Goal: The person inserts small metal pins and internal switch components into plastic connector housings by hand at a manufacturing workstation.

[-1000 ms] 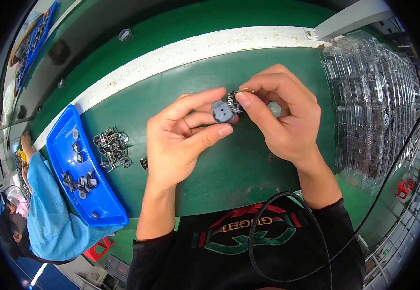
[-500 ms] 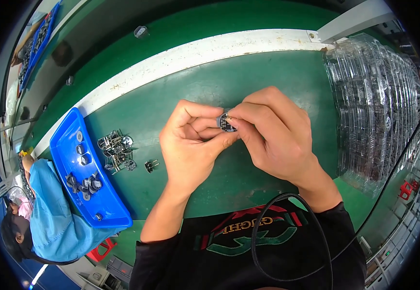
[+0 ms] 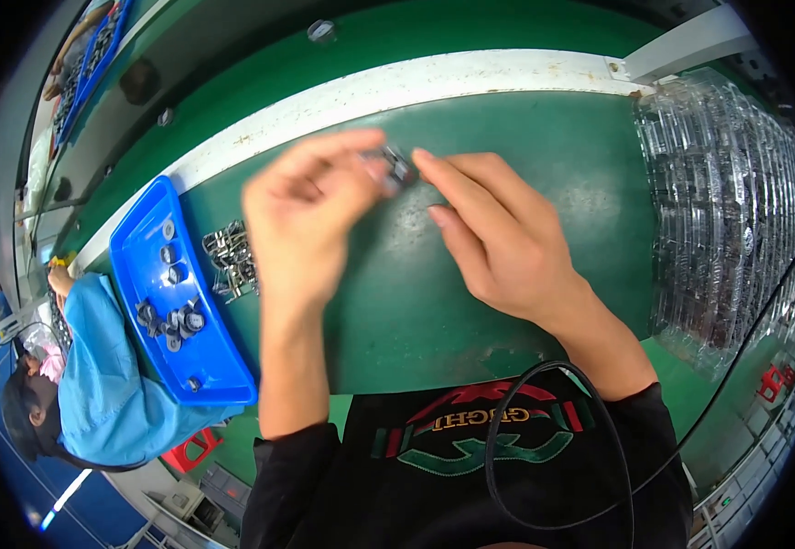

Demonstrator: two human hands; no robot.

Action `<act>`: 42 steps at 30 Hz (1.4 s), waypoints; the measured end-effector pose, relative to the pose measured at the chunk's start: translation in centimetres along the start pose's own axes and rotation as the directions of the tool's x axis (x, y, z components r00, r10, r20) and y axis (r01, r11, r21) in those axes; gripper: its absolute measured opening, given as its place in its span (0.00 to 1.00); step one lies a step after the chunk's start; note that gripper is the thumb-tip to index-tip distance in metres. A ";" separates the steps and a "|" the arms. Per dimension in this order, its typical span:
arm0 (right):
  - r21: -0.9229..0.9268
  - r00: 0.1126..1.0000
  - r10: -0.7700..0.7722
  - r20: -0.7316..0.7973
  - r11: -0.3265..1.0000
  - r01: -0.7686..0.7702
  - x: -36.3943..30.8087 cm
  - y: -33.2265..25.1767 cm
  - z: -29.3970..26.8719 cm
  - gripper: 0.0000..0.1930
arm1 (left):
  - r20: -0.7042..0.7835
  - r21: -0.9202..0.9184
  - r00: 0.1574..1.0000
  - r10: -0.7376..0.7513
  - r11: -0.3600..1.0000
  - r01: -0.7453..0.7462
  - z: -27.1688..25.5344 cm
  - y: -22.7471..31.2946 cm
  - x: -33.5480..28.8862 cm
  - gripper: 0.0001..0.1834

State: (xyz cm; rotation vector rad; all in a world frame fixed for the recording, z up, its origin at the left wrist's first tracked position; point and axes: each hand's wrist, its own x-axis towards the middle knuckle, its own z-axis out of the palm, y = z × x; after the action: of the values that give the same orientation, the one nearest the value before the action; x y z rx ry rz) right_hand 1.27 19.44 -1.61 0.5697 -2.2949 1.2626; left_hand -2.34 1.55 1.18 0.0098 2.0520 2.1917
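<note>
A small round grey part (image 3: 397, 167) with metal contacts, blurred by motion, is pinched between the thumb and fingers of my left hand (image 3: 298, 215). To its right is my right hand (image 3: 512, 224), thumb and forefinger apart and holding nothing; the forefinger's tip comes close to the round part. Left of my left wrist lies a pile of metal pin pieces (image 3: 231, 256) on the green table (image 3: 397, 329), partly covered by that hand. Beyond the pile stands a blue tray (image 3: 219, 371) with several grey round parts (image 3: 182, 322) in it.
Clear plastic trays (image 3: 727, 220) are stacked on the right. A white rail (image 3: 370, 87) crosses the far side, with a round part (image 3: 321, 31) behind it. A black cable (image 3: 752, 306) loops past my right arm. A co-worker in blue (image 3: 104, 375) sits at left.
Both hands have moved away from me and separated. My left hand carries the round part up and left; my right fingers have let go of it and spread.
</note>
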 end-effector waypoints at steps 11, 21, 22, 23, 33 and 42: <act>0.002 0.780 -0.497 0.381 0.844 0.537 -0.7 -4.7 7.4 0.16 | -0.097 0.657 0.990 0.098 0.754 -0.010 -7.3 -0.9 22.4 0.13; -0.045 0.847 -0.234 0.477 0.956 0.290 0.7 -1.5 3.9 0.05 | -0.061 0.786 0.944 0.323 0.599 -0.155 -1.8 -2.3 24.2 0.35; -0.006 0.895 -0.172 0.411 0.981 0.192 1.0 -0.7 2.7 0.07 | 0.068 0.750 0.977 0.203 0.635 -0.184 -1.7 -1.7 22.2 0.37; 0.031 0.933 -0.094 0.347 0.996 0.089 1.1 0.2 1.2 0.11 | 0.167 0.795 0.973 0.158 0.563 -0.228 -1.0 -1.6 20.9 0.33; 0.682 0.783 0.507 0.359 0.430 -0.592 2.4 2.8 -4.9 0.08 | 0.138 0.480 0.983 0.122 0.860 -0.174 2.4 1.3 5.8 0.18; 0.157 0.999 0.036 -0.037 0.987 -0.030 2.2 1.3 -3.1 0.07 | 0.165 -0.004 0.986 0.021 1.000 -0.021 2.3 -0.9 -1.2 0.24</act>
State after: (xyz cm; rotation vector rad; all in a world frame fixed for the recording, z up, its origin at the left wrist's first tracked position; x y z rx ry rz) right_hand -0.61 22.44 0.25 0.5562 -2.1941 1.4656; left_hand -0.84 3.72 0.52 0.2067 1.9677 2.1264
